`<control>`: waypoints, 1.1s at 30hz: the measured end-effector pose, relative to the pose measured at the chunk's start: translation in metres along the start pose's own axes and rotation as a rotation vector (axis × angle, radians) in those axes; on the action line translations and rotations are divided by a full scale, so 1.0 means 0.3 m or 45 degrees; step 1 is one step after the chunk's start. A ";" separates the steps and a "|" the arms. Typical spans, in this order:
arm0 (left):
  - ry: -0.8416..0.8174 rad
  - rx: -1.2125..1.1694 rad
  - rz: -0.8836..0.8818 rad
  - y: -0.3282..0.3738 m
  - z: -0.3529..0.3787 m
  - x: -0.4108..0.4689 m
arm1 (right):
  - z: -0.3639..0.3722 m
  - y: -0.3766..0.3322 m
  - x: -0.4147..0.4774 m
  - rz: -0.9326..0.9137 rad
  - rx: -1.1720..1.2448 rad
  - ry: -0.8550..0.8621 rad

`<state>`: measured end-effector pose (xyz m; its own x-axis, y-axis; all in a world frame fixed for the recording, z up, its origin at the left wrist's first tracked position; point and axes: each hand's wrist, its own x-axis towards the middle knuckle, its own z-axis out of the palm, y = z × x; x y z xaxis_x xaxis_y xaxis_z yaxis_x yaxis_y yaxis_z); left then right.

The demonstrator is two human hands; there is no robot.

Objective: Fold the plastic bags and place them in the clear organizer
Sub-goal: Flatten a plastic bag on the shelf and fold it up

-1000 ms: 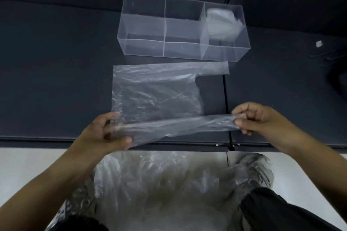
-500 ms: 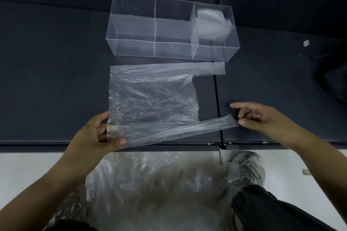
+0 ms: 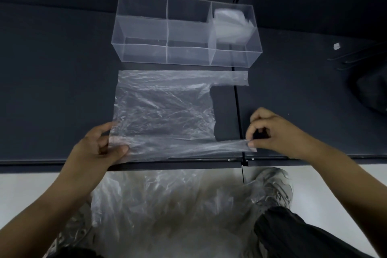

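A clear plastic bag [image 3: 163, 111] lies flat on the dark surface [image 3: 52, 90], straight ahead of the person and close to the near edge. Its long axis runs from 9 o'clock to 3 o'clock: the closed bottom sits at 9 and both handles point to 3. The far handle [image 3: 230, 77] lies flat and straight. The near handle [image 3: 219, 146] is drawn taut along the surface's edge.

The left hand [image 3: 98, 148] grips the bag's corner at 7 o'clock, thumb on top of the film, fingers [image 3: 100, 144] curled at its edge. The right hand [image 3: 274, 132] pinches the tip of the near handle at 4 o'clock between thumb and forefinger, the other fingers curled in.

The surface is matt and near black, and a thin seam [image 3: 237, 111] running from 12 to 6 passes under both handles. A dark wall rises behind it. A pale floor [image 3: 21, 190] shows below the edge.

At 12 o'clock of the bag, just beyond it and apart from it, stands the clear organizer [image 3: 146, 52], its length also lying 9 to 3. It has three compartments, and the one at the 3 o'clock end holds a folded bag [image 3: 230, 23].

A dark shape [image 3: 370, 90] sits at the 3 o'clock margin, too cut off to name, with a small white scrap [image 3: 336, 46] near it at 2. At 6 o'clock, below the surface's edge, a heap of loose bags [image 3: 167, 205] lies beside a shoe [image 3: 272, 186] and a black trouser leg [image 3: 293, 232].
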<state>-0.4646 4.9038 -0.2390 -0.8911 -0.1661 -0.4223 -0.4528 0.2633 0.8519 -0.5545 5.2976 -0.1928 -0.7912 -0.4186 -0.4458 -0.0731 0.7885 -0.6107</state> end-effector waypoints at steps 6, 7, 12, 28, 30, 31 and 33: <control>0.054 -0.228 -0.049 0.003 0.001 0.025 | -0.009 -0.047 -0.029 -0.220 1.093 -0.376; 0.066 -0.223 -0.055 0.008 0.003 0.032 | 0.000 -0.064 -0.031 -0.302 1.307 -0.492; 0.110 -0.258 -0.076 0.028 0.009 0.065 | 0.033 -0.141 -0.025 -0.290 1.810 -0.671; 0.081 -0.266 -0.044 0.001 0.013 0.015 | 0.077 -0.181 0.017 0.159 0.646 1.148; 0.068 -0.263 -0.053 -0.006 0.021 0.011 | 0.082 -0.181 0.024 0.195 0.880 1.070; 0.068 -0.268 -0.062 -0.009 0.021 0.013 | 0.083 -0.182 0.026 0.207 1.034 0.977; 0.079 -0.280 -0.070 -0.012 0.021 0.017 | 0.079 -0.178 0.023 0.221 1.287 0.763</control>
<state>-0.4677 4.9079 -0.2462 -0.8587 -0.2344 -0.4558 -0.4770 0.0398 0.8780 -0.5416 5.2419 -0.1789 -0.9208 0.1485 -0.3606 0.3630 -0.0119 -0.9317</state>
